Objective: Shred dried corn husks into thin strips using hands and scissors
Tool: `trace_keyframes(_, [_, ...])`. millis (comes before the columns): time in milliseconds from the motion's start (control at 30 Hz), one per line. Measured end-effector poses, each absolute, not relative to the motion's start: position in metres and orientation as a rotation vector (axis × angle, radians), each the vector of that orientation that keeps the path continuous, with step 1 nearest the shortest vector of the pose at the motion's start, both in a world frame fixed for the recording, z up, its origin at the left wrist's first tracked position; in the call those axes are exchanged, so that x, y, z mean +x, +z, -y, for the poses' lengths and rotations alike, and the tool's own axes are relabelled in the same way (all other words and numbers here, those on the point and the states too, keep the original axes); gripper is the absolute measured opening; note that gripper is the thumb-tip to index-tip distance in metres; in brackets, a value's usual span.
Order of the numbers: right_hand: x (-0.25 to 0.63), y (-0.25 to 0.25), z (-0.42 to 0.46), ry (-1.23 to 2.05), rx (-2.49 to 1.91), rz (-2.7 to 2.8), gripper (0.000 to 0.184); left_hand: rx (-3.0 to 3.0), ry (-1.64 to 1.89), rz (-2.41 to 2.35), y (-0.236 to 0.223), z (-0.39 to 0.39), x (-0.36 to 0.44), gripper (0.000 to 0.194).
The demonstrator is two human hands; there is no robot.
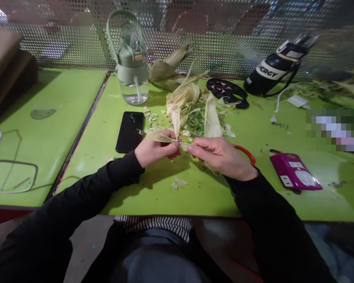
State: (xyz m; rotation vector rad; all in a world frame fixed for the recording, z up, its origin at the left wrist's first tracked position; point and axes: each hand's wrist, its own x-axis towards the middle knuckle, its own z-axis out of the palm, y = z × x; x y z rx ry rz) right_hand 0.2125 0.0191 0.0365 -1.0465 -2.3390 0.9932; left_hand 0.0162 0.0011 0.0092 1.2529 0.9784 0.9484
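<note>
Between my two hands a pale corn husk strip is gathered to a narrow point. My left hand pinches it with thumb and fingertips, and its wide end sticks out to the left. My right hand is closed on the thin end of the strip, just to the right. Past my hands lies a heap of dried corn husks, with green shreds and an upright husk piece beside it. A red curved handle shows partly behind my right hand.
A black phone lies left of my hands, below a water bottle. At right are a purple power strip, a white charger and a leaning black bottle. A perforated metal screen borders the green table.
</note>
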Motion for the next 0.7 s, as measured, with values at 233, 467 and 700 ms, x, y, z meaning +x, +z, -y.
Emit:
trace_keyframes(233, [0.218, 0.044, -0.021, 1.141, -1.090, 2.295, 0.044, 1.213, 0.965, -0.977, 0.011, -0.001, 0.011, 0.014])
trace_keyframes(467, [0.215, 0.030, -0.022, 1.285, -1.273, 2.017, 0.058, 0.827, 1.145, -0.881, 0.011, -0.006, 0.011, 0.021])
trace_keyframes(700, [0.192, 0.008, -0.011, 1.165, -1.207, 2.101, 0.047, 1.186, 1.150, -0.783, -0.007, -0.003, 0.011, 0.024])
